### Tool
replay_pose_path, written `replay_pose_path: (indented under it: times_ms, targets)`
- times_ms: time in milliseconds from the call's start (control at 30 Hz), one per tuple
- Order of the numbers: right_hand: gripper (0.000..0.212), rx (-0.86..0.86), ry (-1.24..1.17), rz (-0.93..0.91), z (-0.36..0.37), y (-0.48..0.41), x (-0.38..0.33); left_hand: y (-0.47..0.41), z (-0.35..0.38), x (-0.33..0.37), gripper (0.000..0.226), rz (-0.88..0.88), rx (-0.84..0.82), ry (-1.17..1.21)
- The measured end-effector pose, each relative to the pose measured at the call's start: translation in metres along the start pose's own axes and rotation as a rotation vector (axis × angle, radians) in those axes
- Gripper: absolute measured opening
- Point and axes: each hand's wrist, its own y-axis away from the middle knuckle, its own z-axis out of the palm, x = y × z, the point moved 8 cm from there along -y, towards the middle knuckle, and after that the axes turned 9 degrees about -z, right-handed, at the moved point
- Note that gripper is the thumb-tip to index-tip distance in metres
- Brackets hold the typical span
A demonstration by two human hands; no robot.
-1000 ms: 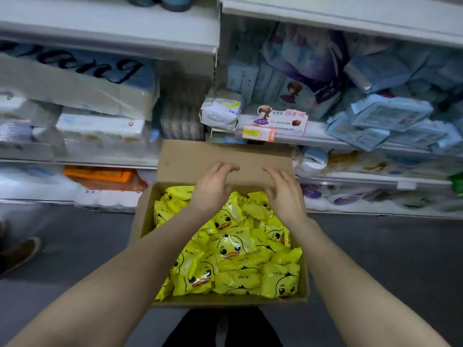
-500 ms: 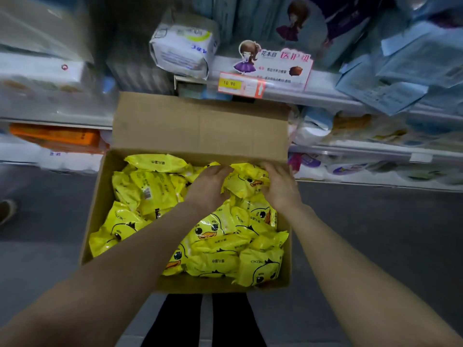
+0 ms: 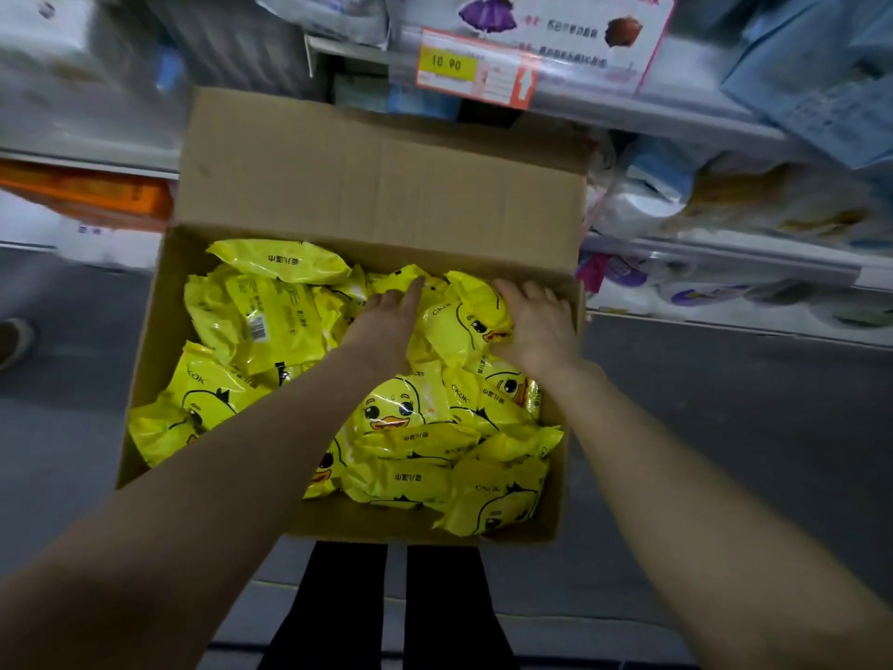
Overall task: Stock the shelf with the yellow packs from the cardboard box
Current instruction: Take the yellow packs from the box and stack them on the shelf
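Left hand (image 3: 386, 321) flat against a yellow pack (image 3: 459, 328) in the cardboard box (image 3: 381, 186) — right hand (image 3: 536, 326) apparently curled round it; both should squeeze evenly.

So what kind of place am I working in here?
Most likely a shop aisle: a price tag reading 10.90 on the shelf edge, packaged goods stocked around it, and an open cardboard box of yellow packs.

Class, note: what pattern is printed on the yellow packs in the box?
Cartoon duck faces on the packs, head view.
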Motion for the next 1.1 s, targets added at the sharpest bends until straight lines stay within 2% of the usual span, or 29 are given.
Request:
replay_pose_path:
  times_ms: [100, 200, 300, 333, 400, 433, 533, 567, 667, 767, 833, 900, 1100]
  targets:
    - [0.072, 0.028, -0.049, -0.025, -0.003, 0.005, -0.005, 0.005, 0.0, 0.003, 0.111, 0.047, -0.022, -0.11]
    - [0.065, 0.019, -0.191, -0.017, 0.0, 0.014, -0.004, 0.007, -0.001, 0.006, 0.087, 0.032, -0.086, -0.003]
    - [0.061, -0.125, -0.238, -0.036, 0.007, 0.023, -0.006, 0.005, 0.001, 0.012, 0.09, -0.02, -0.102, 0.097]
    - [0.061, -0.18, -0.23, -0.05, 0.008, 0.026, -0.008, 0.006, 0.002, 0.013, 0.092, -0.037, -0.078, 0.123]
    - [0.062, -0.263, -0.258, -0.05, 0.012, 0.031, -0.008, 0.008, 0.0, 0.015, 0.08, -0.035, 0.029, 0.133]
    - [0.068, -0.298, -0.287, -0.037, 0.014, 0.032, -0.006, 0.009, -0.002, 0.017, 0.071, -0.023, 0.095, 0.138]
    - [0.115, -0.4, -0.324, -0.037, 0.017, 0.033, -0.006, 0.017, -0.01, 0.023, 0.046, -0.003, 0.203, 0.166]
    - [0.121, -0.418, -0.298, -0.045, 0.018, 0.034, -0.007, 0.019, -0.012, 0.025, 0.044, -0.002, 0.224, 0.177]
    - [0.114, -0.388, -0.158, -0.018, 0.024, 0.038, -0.006, 0.028, -0.021, 0.031, 0.05, 0.023, 0.331, 0.175]
    - [0.107, -0.355, -0.174, -0.023, 0.034, 0.045, -0.006, 0.025, -0.013, 0.037, 0.07, 0.052, 0.235, 0.17]
    - [0.092, -0.303, -0.264, -0.009, 0.034, 0.048, 0.0, 0.02, -0.013, 0.042, 0.077, 0.061, 0.199, 0.111]
    - [0.081, -0.225, -0.358, 0.001, 0.024, 0.051, 0.006, 0.014, -0.016, 0.045, 0.074, 0.049, 0.174, 0.042]
    - [0.096, -0.22, -0.729, 0.087, 0.013, 0.065, 0.04, 0.004, -0.015, 0.049, 0.055, -0.049, 0.065, 0.04]
